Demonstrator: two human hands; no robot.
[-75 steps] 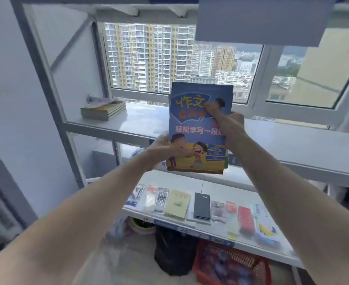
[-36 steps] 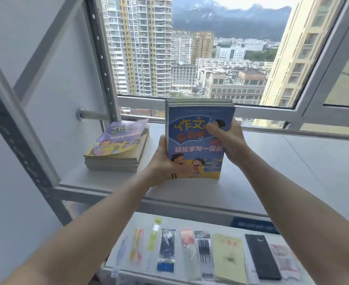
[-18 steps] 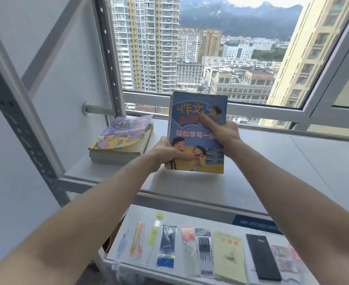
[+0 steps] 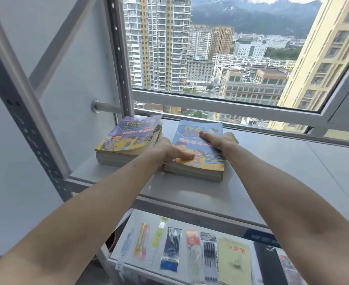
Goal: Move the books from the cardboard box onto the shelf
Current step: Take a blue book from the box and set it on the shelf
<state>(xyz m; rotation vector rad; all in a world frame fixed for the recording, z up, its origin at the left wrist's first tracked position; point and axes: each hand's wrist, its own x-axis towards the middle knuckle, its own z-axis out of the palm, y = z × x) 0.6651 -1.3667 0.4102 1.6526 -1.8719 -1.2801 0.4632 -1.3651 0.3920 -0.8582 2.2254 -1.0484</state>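
Note:
A stack of blue-and-yellow books (image 4: 198, 149) lies flat on the upper grey shelf (image 4: 272, 182), by the window. My left hand (image 4: 169, 150) grips its near left edge, thumb on the cover and fingers tucked at the side. My right hand (image 4: 219, 140) holds the right side, thumb across the cover. A second stack with a purple cover (image 4: 128, 140) lies just to the left, at the shelf's left end. The cardboard box is out of view.
A perforated metal upright (image 4: 25, 112) and a grey side panel close off the shelf's left end. The window frame (image 4: 231, 103) runs behind the books. On the lower shelf lie packs of pens (image 4: 169, 247), a yellow booklet (image 4: 234, 262) and other stationery.
The blue stack stood upright between my hands above the shelf; it has been tipped down and now lies flat on the shelf beside the purple stack. Both hands still hold it.

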